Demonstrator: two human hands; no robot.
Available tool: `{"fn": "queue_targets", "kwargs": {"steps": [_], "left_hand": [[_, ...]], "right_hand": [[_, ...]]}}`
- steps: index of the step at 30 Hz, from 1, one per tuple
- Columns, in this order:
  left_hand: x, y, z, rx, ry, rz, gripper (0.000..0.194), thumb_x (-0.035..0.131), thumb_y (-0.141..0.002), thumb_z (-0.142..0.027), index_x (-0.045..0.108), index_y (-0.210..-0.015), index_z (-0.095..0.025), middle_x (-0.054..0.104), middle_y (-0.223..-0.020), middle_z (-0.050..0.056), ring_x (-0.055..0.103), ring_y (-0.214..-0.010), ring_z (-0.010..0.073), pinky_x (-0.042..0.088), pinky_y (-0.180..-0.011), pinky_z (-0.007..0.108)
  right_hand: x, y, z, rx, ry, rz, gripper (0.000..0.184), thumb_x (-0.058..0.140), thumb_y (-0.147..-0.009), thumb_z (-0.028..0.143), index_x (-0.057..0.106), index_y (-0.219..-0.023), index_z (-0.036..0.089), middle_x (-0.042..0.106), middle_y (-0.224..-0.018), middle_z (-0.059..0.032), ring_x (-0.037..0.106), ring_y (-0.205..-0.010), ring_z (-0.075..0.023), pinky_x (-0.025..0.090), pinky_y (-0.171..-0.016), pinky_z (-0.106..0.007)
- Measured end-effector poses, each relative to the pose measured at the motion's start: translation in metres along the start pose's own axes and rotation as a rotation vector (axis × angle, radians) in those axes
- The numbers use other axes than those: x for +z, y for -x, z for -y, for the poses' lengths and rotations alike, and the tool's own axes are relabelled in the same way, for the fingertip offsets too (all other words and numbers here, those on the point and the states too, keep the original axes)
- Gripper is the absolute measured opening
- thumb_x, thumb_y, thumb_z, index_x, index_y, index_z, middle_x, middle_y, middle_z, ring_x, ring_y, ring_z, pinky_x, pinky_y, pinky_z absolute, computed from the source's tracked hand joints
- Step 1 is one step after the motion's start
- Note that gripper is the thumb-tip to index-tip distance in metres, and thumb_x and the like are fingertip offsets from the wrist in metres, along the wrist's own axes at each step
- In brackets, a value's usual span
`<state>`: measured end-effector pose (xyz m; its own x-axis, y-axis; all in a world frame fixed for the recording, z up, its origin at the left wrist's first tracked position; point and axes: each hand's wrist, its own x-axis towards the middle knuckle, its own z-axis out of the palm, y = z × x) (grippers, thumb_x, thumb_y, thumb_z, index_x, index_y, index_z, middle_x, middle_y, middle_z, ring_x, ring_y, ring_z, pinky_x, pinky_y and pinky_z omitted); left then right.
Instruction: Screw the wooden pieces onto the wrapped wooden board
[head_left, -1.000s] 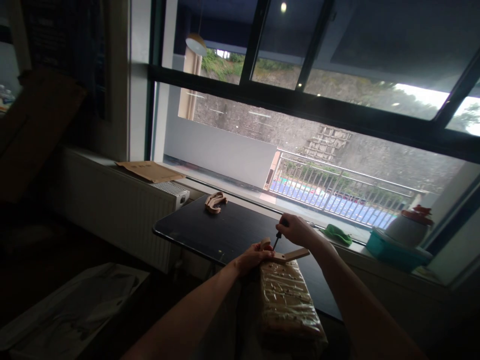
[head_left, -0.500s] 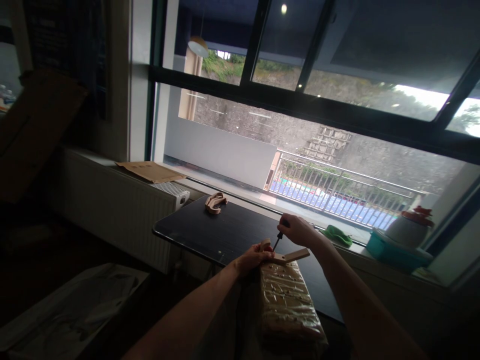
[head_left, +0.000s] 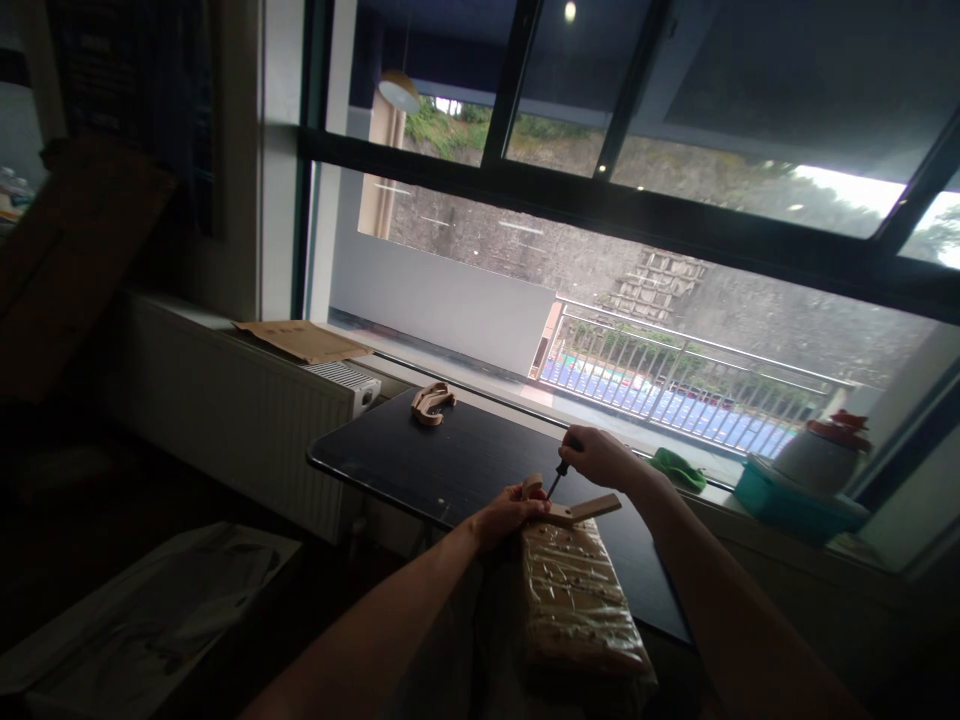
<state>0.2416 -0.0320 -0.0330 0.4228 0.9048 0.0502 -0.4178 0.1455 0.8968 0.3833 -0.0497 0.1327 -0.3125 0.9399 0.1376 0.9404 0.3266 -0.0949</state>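
Note:
In my right hand point(head_left: 592, 455) is a dark-handled screwdriver point(head_left: 562, 468), its shaft slanting down toward a light wooden piece point(head_left: 596, 508). My left hand point(head_left: 514, 512) is closed around the near-left end of that piece, where a curved wooden part point(head_left: 532, 485) sticks up. The wooden piece is angled and shows a dark hole. It rests at the far end of a brown block-shaped package point(head_left: 574, 590) wrapped in clear, wrinkled plastic. Fingers of my left hand hide the screwdriver's tip.
A dark table point(head_left: 397, 460) carries several curved wooden pieces point(head_left: 433, 404) at its far left corner. A brown envelope point(head_left: 300, 341) lies on the radiator point(head_left: 240, 410). Along the windowsill are a green cloth-like item point(head_left: 679, 470) and a teal container point(head_left: 791, 497).
Both hands hold nearly the same pose, the screwdriver still against the wooden piece. The whole view has shifted very slightly.

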Motion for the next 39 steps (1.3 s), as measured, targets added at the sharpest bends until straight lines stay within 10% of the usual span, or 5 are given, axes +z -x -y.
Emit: {"fn": "queue_targets", "kwargs": {"steps": [25, 39], "left_hand": [[-0.0005, 0.0001, -0.0009, -0.014, 0.010, -0.001, 0.037, 0.083, -0.052, -0.024, 0.058, -0.077, -0.014, 0.058, -0.074, -0.001, 0.052, -0.073, 0.0126, 0.037, -0.076, 0.026], [0.0002, 0.0008, -0.0008, -0.006, 0.010, -0.001, 0.035, 0.083, -0.052, -0.025, 0.060, -0.074, -0.013, 0.057, -0.072, -0.001, 0.051, -0.070, 0.0110, 0.037, -0.072, 0.025]], "right_hand": [[0.0076, -0.0032, 0.0007, 0.038, 0.032, 0.014, 0.029, 0.052, -0.092, 0.038, 0.059, -0.109, 0.015, 0.063, -0.102, -0.0055, 0.061, -0.085, -0.0154, 0.052, -0.075, -0.035], [0.0007, 0.0033, 0.0018, 0.021, -0.045, 0.046, 0.022, 0.047, -0.093, 0.033, 0.060, -0.097, 0.016, 0.063, -0.080, -0.0013, 0.057, -0.064, -0.0106, 0.047, -0.062, -0.026]]}}
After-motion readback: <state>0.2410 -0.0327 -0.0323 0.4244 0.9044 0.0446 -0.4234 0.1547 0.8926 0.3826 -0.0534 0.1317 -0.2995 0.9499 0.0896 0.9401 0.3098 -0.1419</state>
